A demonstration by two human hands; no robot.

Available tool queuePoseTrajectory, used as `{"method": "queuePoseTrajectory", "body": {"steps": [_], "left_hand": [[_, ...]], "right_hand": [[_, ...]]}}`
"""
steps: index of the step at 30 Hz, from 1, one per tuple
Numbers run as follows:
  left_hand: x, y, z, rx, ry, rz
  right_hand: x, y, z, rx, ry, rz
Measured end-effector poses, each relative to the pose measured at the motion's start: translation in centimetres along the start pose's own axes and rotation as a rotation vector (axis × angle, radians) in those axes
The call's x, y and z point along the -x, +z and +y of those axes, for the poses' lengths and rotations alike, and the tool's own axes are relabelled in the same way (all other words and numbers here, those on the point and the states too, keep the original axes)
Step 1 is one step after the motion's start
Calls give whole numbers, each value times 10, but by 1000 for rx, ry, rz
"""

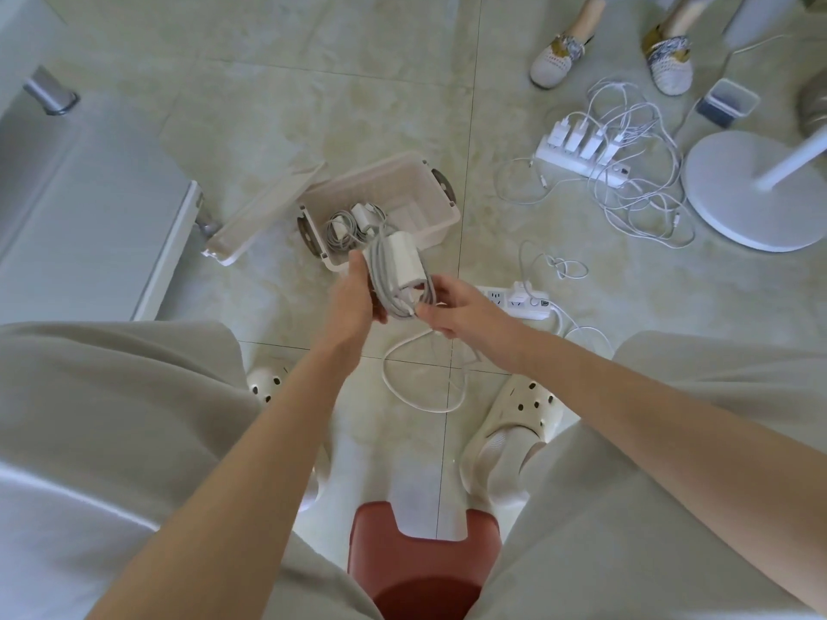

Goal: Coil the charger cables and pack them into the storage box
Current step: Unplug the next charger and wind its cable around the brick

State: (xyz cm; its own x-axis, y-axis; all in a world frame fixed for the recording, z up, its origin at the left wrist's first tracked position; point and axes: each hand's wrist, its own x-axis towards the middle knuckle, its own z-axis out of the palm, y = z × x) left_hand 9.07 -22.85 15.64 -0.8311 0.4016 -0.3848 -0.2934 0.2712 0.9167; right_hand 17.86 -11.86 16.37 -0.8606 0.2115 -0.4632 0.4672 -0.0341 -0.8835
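Note:
My left hand (353, 293) grips a white charger brick (405, 261) with its grey-white cable (394, 293) wound around it in loops. My right hand (456, 313) pinches the loose run of that cable beside the coil. The free tail (420, 378) hangs down in a loop over the floor between my feet. The beige storage box (441, 221) stands open on the floor just beyond my hands, with a coiled charger (351, 226) lying inside it at its near left end.
The box lid (264, 212) leans against the box's left side. A power strip (519, 302) lies right of my hands. Farther right, a second strip (581, 154) holds several chargers with tangled cables, beside a fan base (756, 194). Another person's feet (555, 60) stand at the top.

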Motion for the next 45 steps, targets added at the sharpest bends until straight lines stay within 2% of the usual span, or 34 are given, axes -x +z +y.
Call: {"method": "queuePoseTrajectory", "body": {"steps": [2,4,6,9,12,14,17,18,20,22,24,29,30,31,32,34,36,38,41,43,45], "left_hand": [[1,-2,-3,157,-66,-190],[0,-2,-3,206,-103,-280],[0,-1,2,163,-93,-296],[0,3,4,32,-70,-231],[0,6,5,18,-74,-210],[-3,3,5,79,-95,-210],[-7,-6,2,225,-130,-201],[-8,-8,1,255,-143,-192],[-8,-10,1,294,-167,-176],[-7,-10,3,317,-181,-174],[-8,-11,4,327,-186,-179],[-9,-15,2,294,-198,-226],[-9,-15,1,277,-204,-248],[-8,-15,0,262,-215,-270],[-7,-15,-1,248,-224,-290],[-4,-14,0,231,-230,-350],[1,-15,4,212,-216,-471],[5,-19,9,122,-183,-630],[9,-20,18,-334,-48,-807],[6,-18,15,-680,27,-805],[3,-19,11,-818,-16,-778]], "right_hand": [[-3,-1,2,82,4,-13],[-4,3,6,108,35,-24],[-5,5,10,111,43,-16],[-4,3,10,148,1,-15],[-2,0,13,279,-57,-23],[0,-7,17,440,-141,-34],[-1,-19,26,897,-383,33],[-1,-21,27,998,-418,84],[-2,-23,26,1090,-355,146],[-4,-23,25,1003,-190,113],[-5,-24,22,713,-61,108],[-13,-31,14,251,65,152],[-16,-33,15,245,77,150],[-17,-34,17,366,60,134],[-16,-35,20,595,-1,110],[-13,-36,26,968,-226,37],[-12,-40,32,1043,-364,-78],[-12,-45,32,1081,-334,-181],[-15,-57,32,1268,-247,-187],[-15,-63,29,1360,-228,-153],[-13,-64,23,1405,-263,-102]]}}
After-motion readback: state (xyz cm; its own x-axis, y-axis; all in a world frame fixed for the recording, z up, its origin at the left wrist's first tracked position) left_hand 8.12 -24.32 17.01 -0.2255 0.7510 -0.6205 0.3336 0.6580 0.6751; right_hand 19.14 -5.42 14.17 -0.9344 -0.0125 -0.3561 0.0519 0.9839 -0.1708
